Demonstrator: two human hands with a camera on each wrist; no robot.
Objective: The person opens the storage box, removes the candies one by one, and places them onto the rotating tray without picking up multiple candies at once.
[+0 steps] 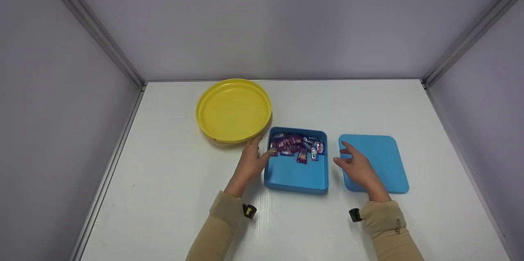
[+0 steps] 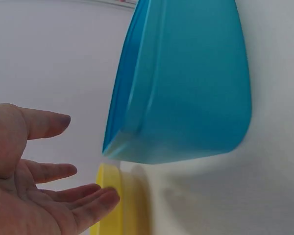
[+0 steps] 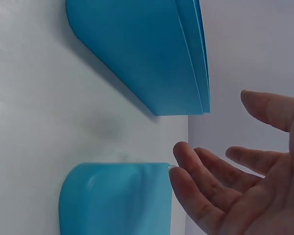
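Blue box sits in the middle of the white bench, with its top off. A pile of small wrapped candies lies at its far end, and the near end is bare. The left hand is just beside the box's left wall, fingers straight and spread, holding nothing. One fingertip may touch the wall, but I cannot tell for sure. The right hand hangs over the near left part of the flat blue lid, which lies to the right of the box, a little apart from it. Its fingers are spread too, and it holds nothing. A round yellow plate lies behind the left hand, close to the box's far left corner.

I think the box is light, stiff plastic with smooth, slippery sides. A good place to hold it looks like the two long side walls, one hand on each. The candies are loose, so they could slide if it tips
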